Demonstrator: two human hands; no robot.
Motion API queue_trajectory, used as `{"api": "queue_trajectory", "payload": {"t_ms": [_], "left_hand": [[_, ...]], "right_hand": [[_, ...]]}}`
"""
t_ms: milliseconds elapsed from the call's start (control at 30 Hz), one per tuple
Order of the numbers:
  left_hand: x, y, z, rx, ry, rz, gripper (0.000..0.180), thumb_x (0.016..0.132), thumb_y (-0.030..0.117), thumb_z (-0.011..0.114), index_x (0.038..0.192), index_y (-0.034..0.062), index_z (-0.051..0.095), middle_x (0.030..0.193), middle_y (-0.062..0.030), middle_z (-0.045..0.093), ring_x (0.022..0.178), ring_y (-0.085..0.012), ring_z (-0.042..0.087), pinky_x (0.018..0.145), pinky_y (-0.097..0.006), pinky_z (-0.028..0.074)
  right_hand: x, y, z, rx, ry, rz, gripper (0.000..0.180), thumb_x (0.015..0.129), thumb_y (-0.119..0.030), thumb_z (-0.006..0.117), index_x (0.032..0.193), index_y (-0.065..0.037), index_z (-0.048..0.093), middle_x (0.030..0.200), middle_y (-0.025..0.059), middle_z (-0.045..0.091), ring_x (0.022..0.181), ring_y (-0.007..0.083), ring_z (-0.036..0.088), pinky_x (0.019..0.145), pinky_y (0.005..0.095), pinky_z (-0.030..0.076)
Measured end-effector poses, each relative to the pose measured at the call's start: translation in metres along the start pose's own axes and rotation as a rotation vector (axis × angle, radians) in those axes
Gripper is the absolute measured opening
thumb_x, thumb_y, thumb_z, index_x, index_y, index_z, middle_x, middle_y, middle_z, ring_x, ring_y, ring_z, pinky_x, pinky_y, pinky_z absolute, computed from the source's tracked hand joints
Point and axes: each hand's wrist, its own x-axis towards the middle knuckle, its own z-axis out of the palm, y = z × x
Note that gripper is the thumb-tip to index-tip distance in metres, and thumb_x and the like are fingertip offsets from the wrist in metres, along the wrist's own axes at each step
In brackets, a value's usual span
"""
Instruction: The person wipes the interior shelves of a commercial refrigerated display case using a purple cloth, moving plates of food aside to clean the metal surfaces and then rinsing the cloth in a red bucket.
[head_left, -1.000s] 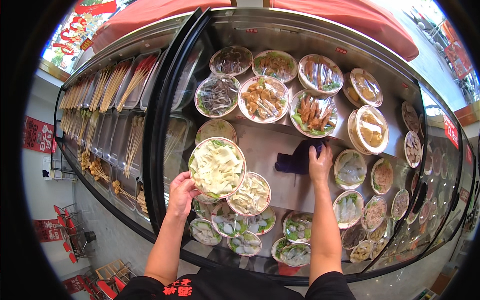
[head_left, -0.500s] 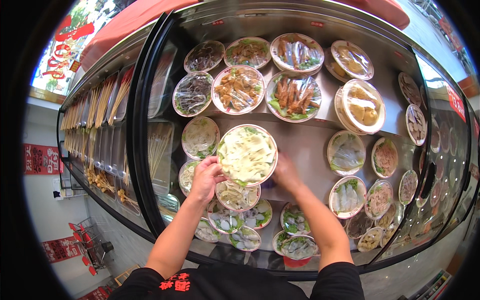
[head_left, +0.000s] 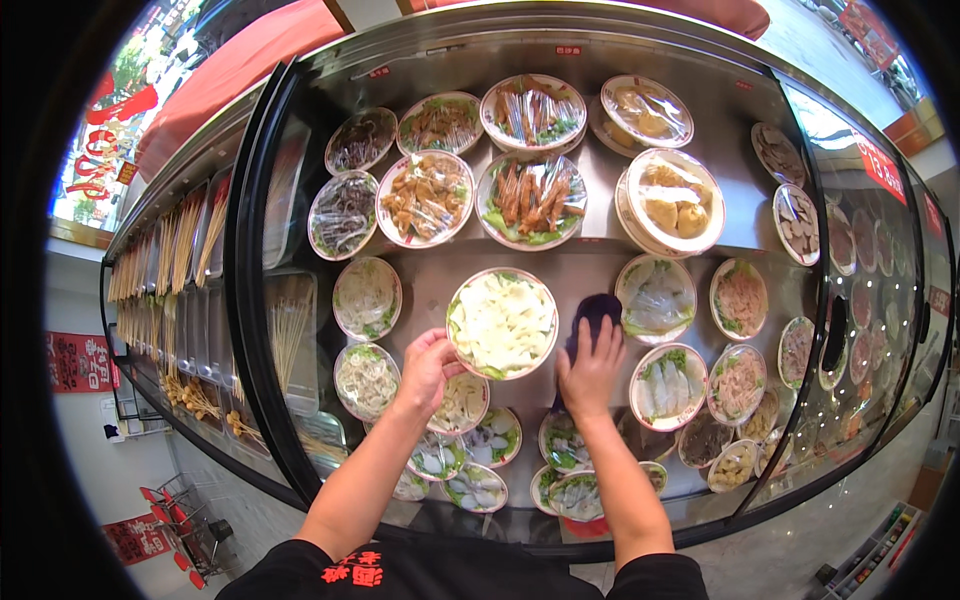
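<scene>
My left hand (head_left: 428,370) grips the left rim of a round plate (head_left: 502,324) heaped with pale, cream-coloured pieces over green leaves. The plate is held up above the lower shelf, partly covering another pale plate (head_left: 462,404). To its right, my right hand (head_left: 592,368) lies palm down, fingers spread, on a dark purple cloth (head_left: 597,308) resting on the shelf. Just beyond that hand stands a film-covered plate of whitish food (head_left: 656,298). A plate with pale strips and greens (head_left: 668,387) is close by on the right.
Wrapped plates of brown food, such as chicken feet (head_left: 533,202), line the raised back shelf (head_left: 600,225). Skewers in trays (head_left: 205,235) fill the left section behind a black door frame (head_left: 250,290). Glass panels (head_left: 850,300) bound the right side. Seafood plates (head_left: 475,488) crowd the near edge.
My right hand has come out from beside the held plate and moved right, now flat on the cloth, which shows more. The plate stays in my left hand; the view has shifted rightward.
</scene>
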Motion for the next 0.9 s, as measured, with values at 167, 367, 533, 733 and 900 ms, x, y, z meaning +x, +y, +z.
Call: {"api": "queue_trajectory", "payload": {"t_ms": [167,367,533,733,900], "left_hand": [[0.008,-0.003,-0.007,0.022,-0.021,-0.008,0.016,0.081,0.003,0.053,0.097,-0.0018,0.053,0.088,-0.0111,0.063,0.074,-0.0181,0.064,0.067,-0.031,0.056],[0.019,-0.004,0.016,0.040,-0.070,-0.006,0.015,0.082,0.003,0.052,0.097,-0.0006,0.053,0.088,-0.0103,0.063,0.075,-0.0171,0.063,0.067,-0.031,0.055],[0.046,-0.024,0.052,0.065,-0.120,-0.010,0.017,0.084,0.008,0.057,0.099,0.0018,0.053,0.088,-0.0092,0.063,0.076,-0.0163,0.063,0.069,-0.031,0.055],[0.067,-0.062,0.074,0.108,-0.037,-0.051,0.021,0.083,0.009,0.058,0.102,-0.0009,0.055,0.086,-0.0088,0.063,0.074,-0.0160,0.062,0.066,-0.028,0.052],[0.061,-0.067,0.044,0.811,0.085,0.418,0.032,0.084,0.008,0.056,0.113,-0.0067,0.054,0.098,-0.0124,0.063,0.092,-0.0207,0.062,0.081,-0.030,0.050]], "right_hand": [[0.023,-0.009,0.021,-0.058,0.030,0.022,0.059,0.077,-0.034,0.065,0.129,-0.012,0.047,0.136,0.0206,0.036,0.123,0.0420,0.035,0.099,0.0566,0.028],[0.058,-0.009,0.030,0.264,0.071,-0.202,0.044,0.077,-0.023,0.063,0.117,-0.004,0.055,0.123,0.0157,0.050,0.114,0.0348,0.046,0.097,0.0472,0.034],[-0.001,-0.024,0.034,0.528,-0.077,-0.285,0.036,0.071,-0.007,0.066,0.107,-0.011,0.061,0.112,0.0080,0.059,0.102,0.0293,0.054,0.087,0.0392,0.044],[-0.078,-0.038,-0.006,0.413,-0.223,-0.428,0.034,0.069,-0.005,0.061,0.102,-0.014,0.063,0.106,0.0050,0.057,0.100,0.0260,0.054,0.086,0.0403,0.042],[-0.085,-0.064,-0.015,0.592,-0.123,-0.099,0.029,0.075,-0.001,0.061,0.104,-0.009,0.063,0.107,0.0134,0.059,0.098,0.0321,0.057,0.085,0.0400,0.046]]}}
